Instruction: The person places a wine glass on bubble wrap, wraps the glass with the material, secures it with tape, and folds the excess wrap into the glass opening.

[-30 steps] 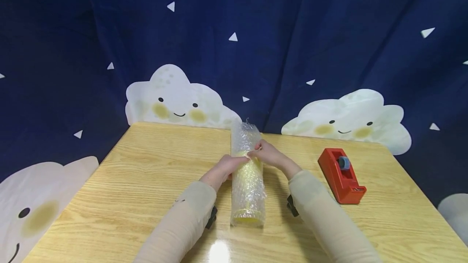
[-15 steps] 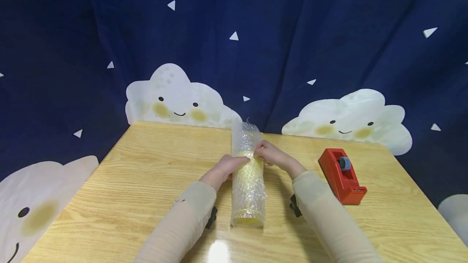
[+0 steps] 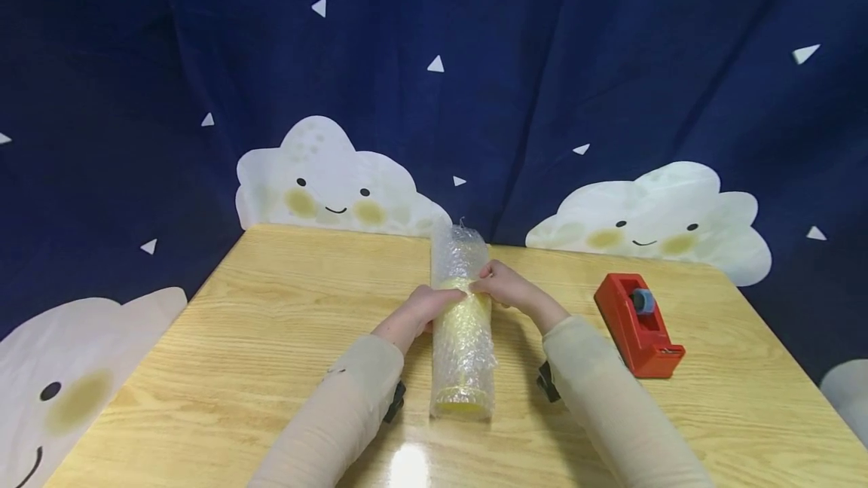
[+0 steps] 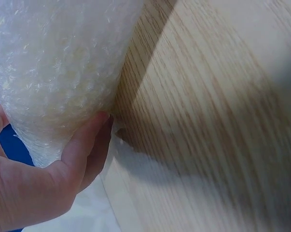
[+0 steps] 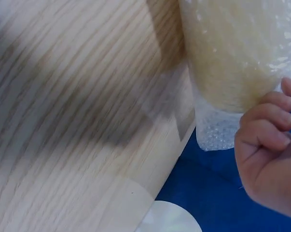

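A yellow cylinder in clear bubble wrap [image 3: 463,352] lies lengthwise away from me on the table. My left hand [image 3: 423,305] grips its left side, thumb on top and fingers bent round the lower side, as the left wrist view shows with the wrap [image 4: 63,63]. From the right, my right hand [image 3: 507,285] has its thumb pressed on top of the wrap, close to the left thumb. Its fingers [image 5: 268,121] are curled in beside the wrapped cylinder, with nothing visible inside them.
A red tape dispenser [image 3: 637,326] with a blue-rimmed roll stands to the right on the wooden table [image 3: 305,285]. Beyond the far edge hangs a dark blue curtain [image 3: 380,44] with white clouds. Spare bubble wrap [image 3: 457,251] extends past the cylinder's far end.
My right thumb slid rightward over the wrap, then came back slightly toward the left thumb. The left hand keeps its grip, and the wrapped cylinder stays in place.
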`<move>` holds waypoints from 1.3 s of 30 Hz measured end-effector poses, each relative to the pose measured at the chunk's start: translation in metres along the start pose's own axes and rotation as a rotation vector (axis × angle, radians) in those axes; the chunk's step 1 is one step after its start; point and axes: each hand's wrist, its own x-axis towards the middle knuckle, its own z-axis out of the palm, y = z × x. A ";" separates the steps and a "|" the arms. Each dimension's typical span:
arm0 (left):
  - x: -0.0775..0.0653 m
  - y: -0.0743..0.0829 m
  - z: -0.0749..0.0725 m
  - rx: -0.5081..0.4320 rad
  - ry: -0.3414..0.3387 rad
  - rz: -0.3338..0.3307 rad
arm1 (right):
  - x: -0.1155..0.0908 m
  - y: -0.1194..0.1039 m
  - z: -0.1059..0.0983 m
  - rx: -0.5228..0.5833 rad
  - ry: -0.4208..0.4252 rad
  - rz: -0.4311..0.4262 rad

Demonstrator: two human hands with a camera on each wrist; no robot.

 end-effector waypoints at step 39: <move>0.001 -0.002 -0.002 -0.025 -0.022 0.022 | -0.010 0.034 0.006 0.220 -0.176 0.210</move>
